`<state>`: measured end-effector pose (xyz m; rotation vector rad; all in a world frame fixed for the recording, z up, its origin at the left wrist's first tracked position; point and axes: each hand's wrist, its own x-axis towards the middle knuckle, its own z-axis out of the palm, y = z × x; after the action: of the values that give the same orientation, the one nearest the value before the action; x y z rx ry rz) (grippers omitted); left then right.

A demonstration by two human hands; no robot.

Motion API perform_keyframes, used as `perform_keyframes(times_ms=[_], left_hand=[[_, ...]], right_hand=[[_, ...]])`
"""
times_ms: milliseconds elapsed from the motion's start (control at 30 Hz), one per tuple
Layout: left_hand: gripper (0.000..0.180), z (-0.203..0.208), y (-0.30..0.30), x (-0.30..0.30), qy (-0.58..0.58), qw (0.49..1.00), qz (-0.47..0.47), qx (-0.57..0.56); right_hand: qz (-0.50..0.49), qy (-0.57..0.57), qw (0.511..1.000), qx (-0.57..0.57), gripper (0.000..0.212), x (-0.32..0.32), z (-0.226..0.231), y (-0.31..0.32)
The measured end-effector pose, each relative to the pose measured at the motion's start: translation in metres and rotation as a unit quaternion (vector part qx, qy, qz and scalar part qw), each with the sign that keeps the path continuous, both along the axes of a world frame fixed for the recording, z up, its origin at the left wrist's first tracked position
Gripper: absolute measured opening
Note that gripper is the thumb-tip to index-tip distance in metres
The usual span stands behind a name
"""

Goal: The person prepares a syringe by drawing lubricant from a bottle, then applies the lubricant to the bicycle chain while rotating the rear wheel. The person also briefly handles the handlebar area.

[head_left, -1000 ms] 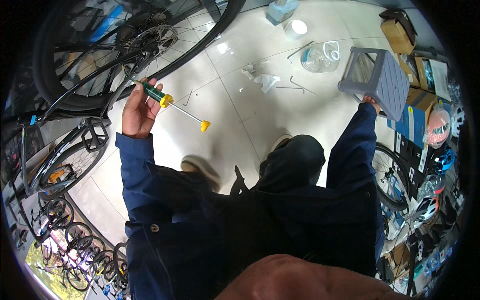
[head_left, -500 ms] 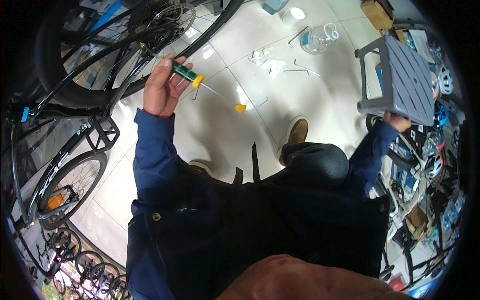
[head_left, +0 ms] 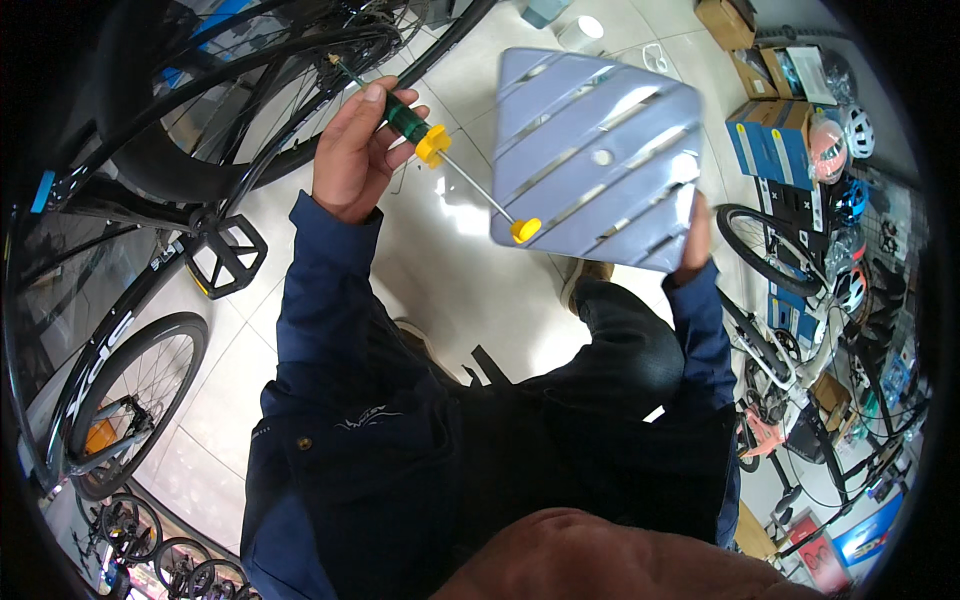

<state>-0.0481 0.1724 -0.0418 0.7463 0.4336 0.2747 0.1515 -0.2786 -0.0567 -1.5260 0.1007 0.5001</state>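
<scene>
My left hand [head_left: 352,150] is closed around the dark green barrel of a syringe-like plunger pump [head_left: 404,118]. Its yellow collar, bare metal rod and yellow end knob [head_left: 525,230] point down to the right, while its thin brass-tipped nozzle is near the bike's rear wheel hub. At the right, my right hand [head_left: 694,238] grips the edge of a grey plastic stool [head_left: 600,120] with a slotted seat. The seat faces up and its legs are hidden beneath. The knob overlaps the stool's near left corner in view; whether they touch I cannot tell.
A black bike [head_left: 120,345] with a pedal [head_left: 228,256] and large tyre fills the left side. Beyond the stool are a white cup [head_left: 581,33] and a bluish container [head_left: 543,10]. Boxes [head_left: 770,140], helmets [head_left: 857,132] and a white bike [head_left: 795,385] crowd the right.
My right hand has swung the stool from the far right to the middle, turning its seat upward over the floor items. My left hand has shifted slightly right and away with the pump.
</scene>
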Motion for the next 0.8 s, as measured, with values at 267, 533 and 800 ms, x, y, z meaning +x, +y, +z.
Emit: perform_keyframes(times_ms=[267, 533, 800], left_hand=[[0.028, 0.000, -0.006, 0.011, 0.042, 0.997, 0.005, 0.060], [0.027, -0.014, -0.014, 0.021, 0.060, 0.992, 0.060, 0.092], [0.033, -0.030, -0.011, 0.024, 0.064, 0.987, 0.093, 0.114]], right_hand=[[0.087, 0.214, 0.969, 0.090, 0.046, 0.008, -0.083, 0.100], [0.143, 0.174, 0.974, 0.032, 0.051, 0.030, -0.124, 0.152], [0.236, 0.147, 0.960, -0.022, 0.051, 0.054, -0.152, 0.172]])
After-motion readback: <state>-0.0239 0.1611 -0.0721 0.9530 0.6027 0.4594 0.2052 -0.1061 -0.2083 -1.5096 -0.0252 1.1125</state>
